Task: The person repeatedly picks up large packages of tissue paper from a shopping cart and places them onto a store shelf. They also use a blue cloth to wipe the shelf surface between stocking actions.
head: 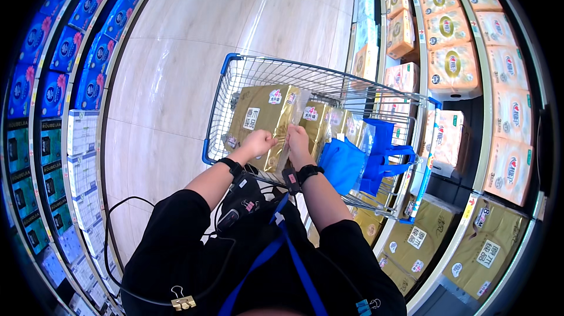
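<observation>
Both hands are at a large gold tissue pack [249, 103] in a wire shopping cart [264, 63]. My left hand [259, 143] is curled against the pack's printed face, pinching its wrapper near the end. My right hand [298, 142] is closed on the clear film at that same end, where the wrapper is creased. The fingertips of both are partly hidden. More gold tissue packs [313, 124] lie just right of it in the cart. Beside those are a folded light-blue cloth bag [341, 162] and a darker blue bag with handles [378, 157].
Shelves of blue tissue packs [94, 89] line the left side. On the right, shelves hold orange tissue packs [450, 67] and gold packs [489, 250]. The cart's blue-ended handle [425, 170] is close to the right shelf. A pale floor [176, 51] runs between. A black cable [108, 232] loops at my left.
</observation>
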Available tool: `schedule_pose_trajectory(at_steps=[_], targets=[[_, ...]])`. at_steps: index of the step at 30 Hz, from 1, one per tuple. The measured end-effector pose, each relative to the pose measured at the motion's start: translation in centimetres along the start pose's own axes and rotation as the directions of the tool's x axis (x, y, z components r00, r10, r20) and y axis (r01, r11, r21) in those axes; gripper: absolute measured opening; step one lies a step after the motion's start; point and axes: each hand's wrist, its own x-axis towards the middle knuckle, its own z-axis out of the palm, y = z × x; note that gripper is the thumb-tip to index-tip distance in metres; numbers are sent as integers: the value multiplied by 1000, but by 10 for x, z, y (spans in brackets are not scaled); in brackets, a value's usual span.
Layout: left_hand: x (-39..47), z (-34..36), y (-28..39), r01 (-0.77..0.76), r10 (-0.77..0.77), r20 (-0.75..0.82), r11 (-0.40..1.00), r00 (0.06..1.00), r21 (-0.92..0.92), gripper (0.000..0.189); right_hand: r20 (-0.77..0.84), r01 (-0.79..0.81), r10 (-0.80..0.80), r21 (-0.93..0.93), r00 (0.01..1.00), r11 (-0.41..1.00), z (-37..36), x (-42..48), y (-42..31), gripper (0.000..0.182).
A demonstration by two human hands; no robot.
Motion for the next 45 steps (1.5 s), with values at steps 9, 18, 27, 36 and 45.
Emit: schedule_pose_trajectory(at_steps=[9, 18, 27, 36, 45], targets=[[-14, -44, -11, 92, -65, 69, 842, 996, -532, 15, 117, 64, -85, 177, 990, 982, 25, -42, -80, 16], [-12, -60, 12, 151, -79, 156, 834, 985, -530, 65, 505, 153, -136, 8, 852, 988, -51, -211, -268, 14], [-8, 69, 184, 152, 490, 582, 666, 650, -730, 74, 74, 462, -483, -446, 873, 767, -224, -428, -289, 46], [-152, 203, 301, -364, 698, 535, 710, 477, -602, 53, -637, 424, -711, -580, 297, 696, -379, -569, -122, 77], [-365, 305, 389, -800, 827, 464, 496, 317, -339, 25, -685, 721, -728, -500, 9, 480, -549, -737, -24, 67]])
